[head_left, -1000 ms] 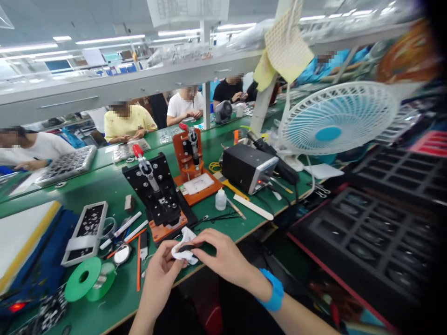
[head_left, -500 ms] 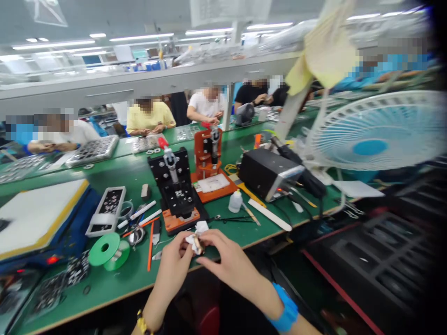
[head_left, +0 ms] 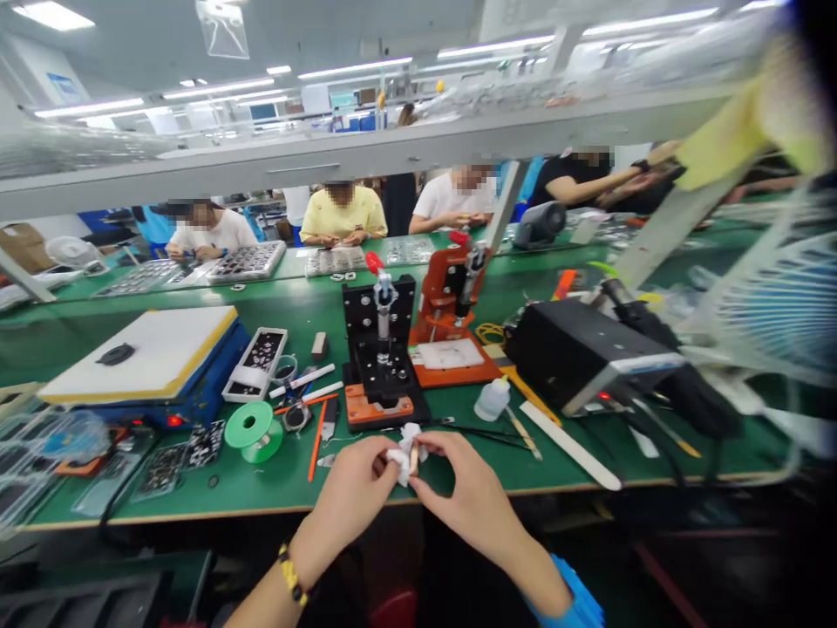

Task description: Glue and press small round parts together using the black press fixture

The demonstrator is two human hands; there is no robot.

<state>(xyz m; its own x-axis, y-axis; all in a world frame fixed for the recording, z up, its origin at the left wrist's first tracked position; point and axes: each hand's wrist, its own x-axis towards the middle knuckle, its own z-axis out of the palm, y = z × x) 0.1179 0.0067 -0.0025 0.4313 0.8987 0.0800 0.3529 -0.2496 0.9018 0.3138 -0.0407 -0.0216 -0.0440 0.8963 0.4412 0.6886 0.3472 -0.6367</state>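
Observation:
My left hand (head_left: pixel 357 481) pinches a crumpled white tissue (head_left: pixel 398 462) at the front edge of the green bench. Facing it, my right hand (head_left: pixel 469 493) grips a small gold-coloured piece (head_left: pixel 414 460) between thumb and fingers. Tissue and piece touch, and a bit of tissue stands up behind them. The piece is seen edge-on and is too small to identify. Just beyond my hands stands a black toggle-clamp press (head_left: pixel 381 349) on an orange base. Black tweezers (head_left: pixel 487 433) lie to the right of it.
Behind stands an orange press (head_left: pixel 451 305). To the right are a squeeze bottle (head_left: pixel 492 399), a black box unit (head_left: pixel 581 349) and a fan (head_left: pixel 778 301). Leftward lie a green spool (head_left: pixel 252 427), a parts tray (head_left: pixel 258 359) and a white-topped blue box (head_left: pixel 147 353). Co-workers sit opposite.
The camera view has swung left, so the bench and hands appear shifted right. Both hands still hold the tissue and the gold piece, which now shows more edge-on.

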